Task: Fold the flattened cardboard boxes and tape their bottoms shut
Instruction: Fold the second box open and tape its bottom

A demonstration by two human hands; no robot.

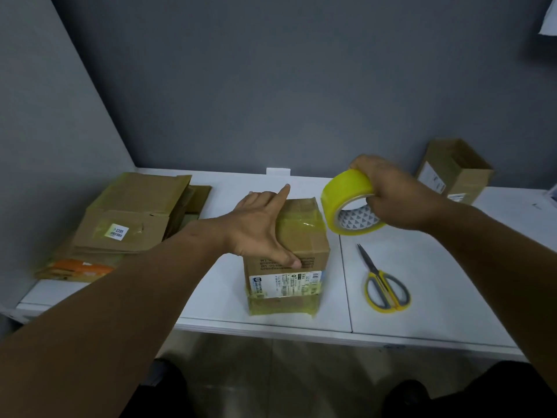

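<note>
Cardboard box [304, 239], top taped yellow | L hand [256, 227] grip spread flat on it | R hand [394, 194] grips tape roll [342, 191]

Label [286, 285] print on box [304, 236] illegibly small

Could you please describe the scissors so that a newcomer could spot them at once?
On the white table, look right of the folded box. The scissors lie flat there, closed, blades pointing away, the only thing with yellow-and-grey handles.
</note>
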